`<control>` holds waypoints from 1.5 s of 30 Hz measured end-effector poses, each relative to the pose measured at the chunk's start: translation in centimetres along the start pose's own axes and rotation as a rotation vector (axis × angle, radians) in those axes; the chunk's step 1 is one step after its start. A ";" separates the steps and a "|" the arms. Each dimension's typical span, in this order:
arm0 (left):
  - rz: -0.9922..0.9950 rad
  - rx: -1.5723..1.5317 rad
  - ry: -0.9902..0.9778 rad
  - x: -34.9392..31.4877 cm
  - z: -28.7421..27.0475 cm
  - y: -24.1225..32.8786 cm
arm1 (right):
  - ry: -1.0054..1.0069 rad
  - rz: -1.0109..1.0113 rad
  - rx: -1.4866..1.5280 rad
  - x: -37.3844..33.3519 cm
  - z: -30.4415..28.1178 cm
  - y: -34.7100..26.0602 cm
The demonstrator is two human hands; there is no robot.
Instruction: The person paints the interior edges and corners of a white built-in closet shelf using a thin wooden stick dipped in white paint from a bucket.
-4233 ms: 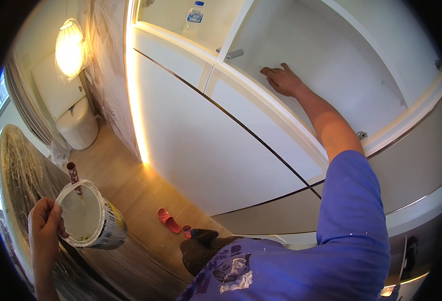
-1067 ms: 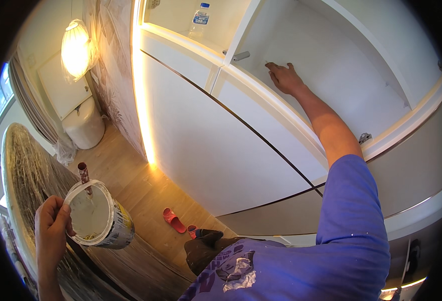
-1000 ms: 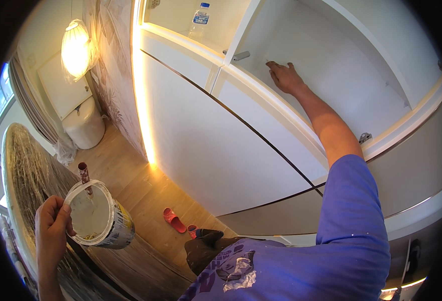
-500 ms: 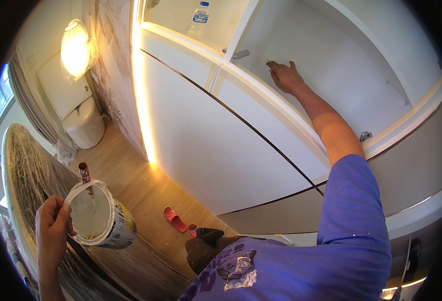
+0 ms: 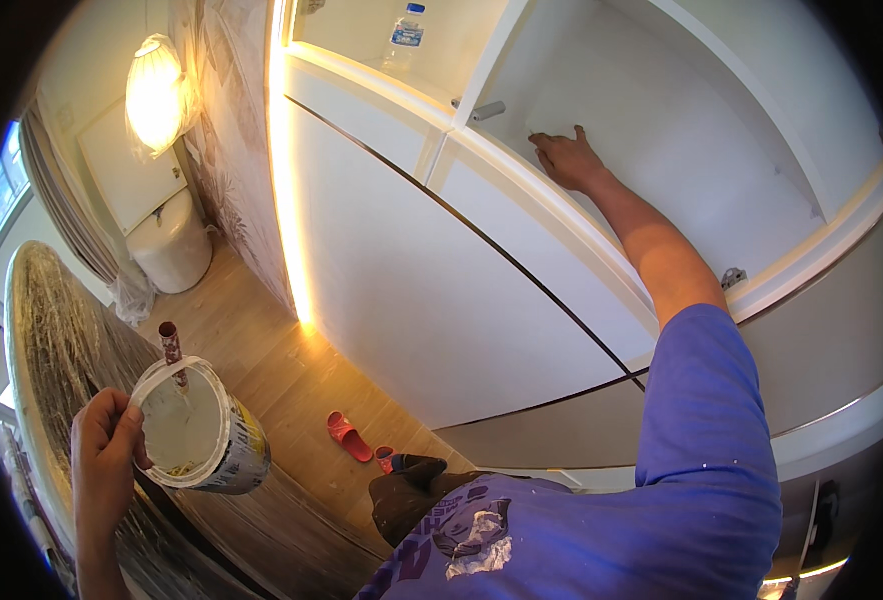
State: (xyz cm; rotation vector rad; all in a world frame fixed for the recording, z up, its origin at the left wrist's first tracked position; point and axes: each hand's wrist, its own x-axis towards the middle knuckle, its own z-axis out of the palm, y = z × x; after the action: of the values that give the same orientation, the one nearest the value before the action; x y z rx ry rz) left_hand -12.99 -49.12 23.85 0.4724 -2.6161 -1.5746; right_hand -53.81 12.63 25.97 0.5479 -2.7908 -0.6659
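Note:
My left hand (image 5: 106,440) grips the rim of a white bucket (image 5: 243,462) on its left side, fingers closed round the edge. The bucket is tilted so its pale, smeared inside shows, and a reddish-brown tube-like handle (image 5: 169,343) sticks out over the far rim. My right arm reaches up and right into an open white cabinet compartment (image 5: 651,90). There my right hand (image 5: 569,162) is at the inner surface, index finger stretched out and another finger raised apart. A tiny pale spot shows by its fingertip, too small to name.
A grey hinge (image 5: 488,110) sits on the cabinet divider, with another hinge (image 5: 732,277) at the lower edge. A water bottle (image 5: 405,38) stands in the left compartment. Red slippers (image 5: 349,437) are on the wood floor. A plastic-wrapped, curved piece (image 5: 51,330) is beside the bucket; a lit lamp (image 5: 156,95) hangs beyond.
My right hand has shifted slightly down and left inside the compartment. The bucket stays in my left hand, almost unmoved. The whole view has tilted slightly.

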 end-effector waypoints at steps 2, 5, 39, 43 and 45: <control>0.000 -0.002 0.008 0.0 0.0 0.0 | -0.007 -0.001 0.004 0.1 0.0 -0.2; -0.001 0.008 0.007 0.0 -0.1 0.1 | -0.011 -0.006 0.009 0.2 0.0 -0.2; -0.010 0.051 0.006 -0.1 -0.1 0.5 | -0.054 0.003 0.117 -0.1 0.1 0.1; -0.006 0.055 -0.010 -0.1 -0.3 0.4 | -0.071 -0.007 0.130 -0.5 -0.1 0.0; -0.002 0.053 -0.007 0.0 -0.3 0.4 | -0.060 -0.024 0.142 -0.4 -0.1 0.1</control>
State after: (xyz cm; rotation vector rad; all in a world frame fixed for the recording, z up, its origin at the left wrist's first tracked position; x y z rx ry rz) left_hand -12.98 -49.21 24.41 0.4741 -2.6697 -1.5133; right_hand -53.44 12.88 26.03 0.5989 -2.9082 -0.4997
